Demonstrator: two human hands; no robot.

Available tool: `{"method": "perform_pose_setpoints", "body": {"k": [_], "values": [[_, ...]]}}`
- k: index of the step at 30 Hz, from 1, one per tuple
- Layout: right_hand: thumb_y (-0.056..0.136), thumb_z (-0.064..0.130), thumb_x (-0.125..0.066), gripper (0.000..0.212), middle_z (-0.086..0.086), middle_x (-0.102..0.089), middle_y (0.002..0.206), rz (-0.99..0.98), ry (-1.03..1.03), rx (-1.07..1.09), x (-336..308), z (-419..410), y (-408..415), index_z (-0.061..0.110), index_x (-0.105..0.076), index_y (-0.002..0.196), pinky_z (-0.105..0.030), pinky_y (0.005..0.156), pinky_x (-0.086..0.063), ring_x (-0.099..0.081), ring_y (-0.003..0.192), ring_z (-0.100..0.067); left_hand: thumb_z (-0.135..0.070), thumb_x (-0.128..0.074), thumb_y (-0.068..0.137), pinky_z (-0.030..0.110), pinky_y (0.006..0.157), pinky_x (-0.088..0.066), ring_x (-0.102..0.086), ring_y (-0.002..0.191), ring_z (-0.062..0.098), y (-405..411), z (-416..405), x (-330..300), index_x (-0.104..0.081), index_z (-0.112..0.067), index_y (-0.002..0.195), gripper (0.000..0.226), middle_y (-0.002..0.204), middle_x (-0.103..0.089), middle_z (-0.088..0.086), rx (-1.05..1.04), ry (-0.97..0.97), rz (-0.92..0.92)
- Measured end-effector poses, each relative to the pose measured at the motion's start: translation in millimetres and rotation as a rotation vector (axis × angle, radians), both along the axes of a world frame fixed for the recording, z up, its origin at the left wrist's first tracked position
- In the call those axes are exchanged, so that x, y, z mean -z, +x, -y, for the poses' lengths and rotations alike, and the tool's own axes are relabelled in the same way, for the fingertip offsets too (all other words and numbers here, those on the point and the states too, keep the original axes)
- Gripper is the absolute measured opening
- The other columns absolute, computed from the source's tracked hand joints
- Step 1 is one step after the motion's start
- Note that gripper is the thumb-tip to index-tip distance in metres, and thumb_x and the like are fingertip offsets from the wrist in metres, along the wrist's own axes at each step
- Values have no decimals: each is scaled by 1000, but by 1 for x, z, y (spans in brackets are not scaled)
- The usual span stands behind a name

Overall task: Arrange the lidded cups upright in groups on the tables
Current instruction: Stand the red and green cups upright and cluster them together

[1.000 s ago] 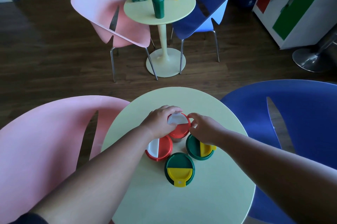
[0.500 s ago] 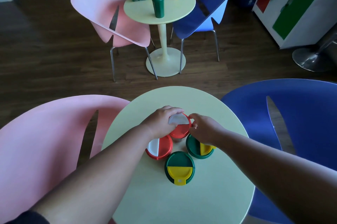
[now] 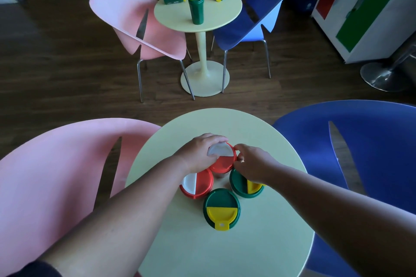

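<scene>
Your left hand (image 3: 198, 152) and right hand (image 3: 252, 164) both grip the far red-lidded cup (image 3: 222, 162) upright on the worktop (image 3: 258, 243).

No text or label can be read anywhere.

Near table (image 3: 258, 243): we've got bare top along the far rim and the near right part. The centre is packed with four upright cups touching or nearly touching, and both forearms cross the near left. Pink chair (image 3: 56, 175) hugs the left edge, blue chair (image 3: 360, 141) the right. Far table (image 3: 216, 17): bare near-right part.
</scene>
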State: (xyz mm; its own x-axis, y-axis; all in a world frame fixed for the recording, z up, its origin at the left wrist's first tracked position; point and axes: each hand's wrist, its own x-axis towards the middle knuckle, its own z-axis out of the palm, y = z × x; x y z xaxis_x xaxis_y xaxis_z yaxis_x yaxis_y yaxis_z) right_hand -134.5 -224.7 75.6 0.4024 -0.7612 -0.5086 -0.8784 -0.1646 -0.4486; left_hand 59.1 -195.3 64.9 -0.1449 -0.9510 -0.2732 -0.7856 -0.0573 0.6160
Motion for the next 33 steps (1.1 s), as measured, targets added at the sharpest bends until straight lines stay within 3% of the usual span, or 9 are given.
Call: {"method": "perform_pose_setpoints", "body": {"k": [7,11,16,20,24,29,33], "values": [[95,36,-49,51,6,-62,127,42,23,16,-1,1,-7,27,-39,144,-34,91,-50,-59,110,-21,-14,-59,93,16,102,-28,-41,135,6,1,-3,-1,-46,-37,144,57,147,-46,-14,-10,2,-24],[92,45,-55,61,2,-56,135,70,-10,-19,-7,-4,-21,27,-37,147,-30,89,-49,-56,116,-20,-23,-60,94,24,109,-32,-37,138,8,5,-18,-3,-34,-37,149,62,150,-40,-11,-92,-24,-18],[71,68,-66,96,5,-43,145,-5,-61,-206,-7,-23,-49,30,-26,149,-38,99,-47,-45,128,-19,-32,-70,86,23,108,-35,-43,131,10,20,-58,-7,-44,-31,144,63,142,-48,-10,-11,-170,78],[65,65,-75,119,5,-32,151,-16,-78,-281,2,-32,-57,26,-10,156,-37,101,-48,-44,130,-19,-48,-70,75,32,113,-32,-33,139,9,36,-81,-1,-34,-33,149,84,152,-36,-12,129,-126,227],[69,52,-79,118,2,-34,148,-38,-77,-273,9,-31,-54,25,-5,156,-40,95,-51,-50,124,-23,-46,-68,72,30,116,-27,-23,145,9,37,-84,1,-19,-32,155,98,159,-22,-12,185,-16,312],[68,43,-79,107,0,-41,139,-25,-93,-249,11,-29,-51,26,-15,152,-41,85,-55,-56,111,-25,-37,-73,72,21,112,-29,-28,143,11,33,-83,3,-25,-26,154,95,158,-25,-9,117,9,258],[68,44,-79,106,2,-40,139,-19,-93,-259,13,-28,-51,27,-16,152,-40,84,-56,-56,112,-23,-37,-73,70,23,111,-33,-31,141,10,33,-84,4,-28,-27,151,93,155,-28,-10,100,4,239]]}}
